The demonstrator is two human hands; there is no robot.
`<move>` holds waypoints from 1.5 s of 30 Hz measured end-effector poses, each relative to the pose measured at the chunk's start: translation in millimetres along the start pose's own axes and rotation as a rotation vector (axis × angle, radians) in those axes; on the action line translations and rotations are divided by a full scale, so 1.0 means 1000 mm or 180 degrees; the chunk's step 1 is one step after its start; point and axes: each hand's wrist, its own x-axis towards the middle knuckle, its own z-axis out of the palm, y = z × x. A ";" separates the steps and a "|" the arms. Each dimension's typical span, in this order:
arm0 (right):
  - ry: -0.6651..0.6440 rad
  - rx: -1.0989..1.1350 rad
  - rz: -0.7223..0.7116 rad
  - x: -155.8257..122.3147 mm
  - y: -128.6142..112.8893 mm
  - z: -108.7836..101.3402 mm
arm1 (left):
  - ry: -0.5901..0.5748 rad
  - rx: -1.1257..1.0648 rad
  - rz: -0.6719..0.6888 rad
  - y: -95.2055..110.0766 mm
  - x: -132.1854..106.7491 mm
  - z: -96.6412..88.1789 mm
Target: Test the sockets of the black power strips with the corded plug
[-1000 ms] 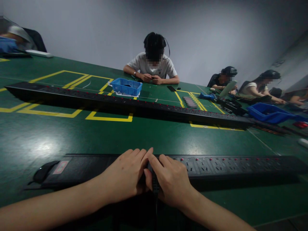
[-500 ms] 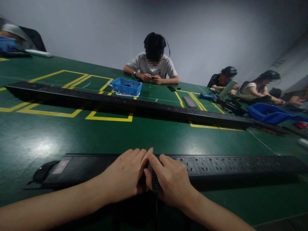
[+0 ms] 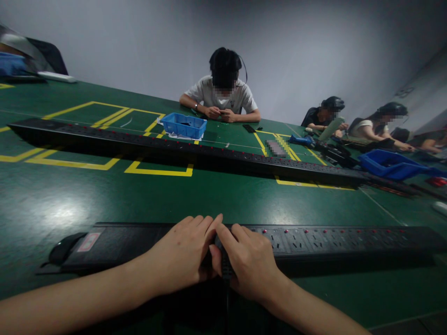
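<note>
A long black power strip (image 3: pixel 328 242) with rows of sockets and small red lights lies across the table in front of me. My left hand (image 3: pixel 185 251) and my right hand (image 3: pixel 249 260) meet over its middle, index fingertips touching. Between them is a black plug (image 3: pixel 226 269) with a ribbed neck, its cord (image 3: pixel 227 298) running down toward me. Both hands are closed around the plug, which hides its front and the sockets below. A pale label (image 3: pixel 88 242) marks the strip's left end.
A second long black power strip (image 3: pixel 209 153) lies farther back. Beyond it are a light blue bin (image 3: pixel 184 125), a phone-like slab (image 3: pixel 275 148) and a dark blue tray (image 3: pixel 391 164). Several people sit around the green table (image 3: pixel 115 197), one opposite (image 3: pixel 223 97).
</note>
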 end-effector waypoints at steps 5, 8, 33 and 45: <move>-0.0028 -0.0057 -0.0006 0.000 0.000 0.000 | -0.0011 -0.0038 0.0005 0.001 0.001 -0.001; -0.0041 -0.0049 -0.0026 -0.001 0.001 0.000 | -0.0026 -0.0037 -0.0002 0.001 0.002 -0.001; -0.0057 0.0001 0.0006 -0.001 0.000 0.002 | 0.0024 0.0008 0.0006 0.000 0.001 0.001; 0.0111 -0.0240 -0.0189 0.004 0.004 -0.002 | -0.0072 0.0018 0.0054 0.001 0.002 -0.005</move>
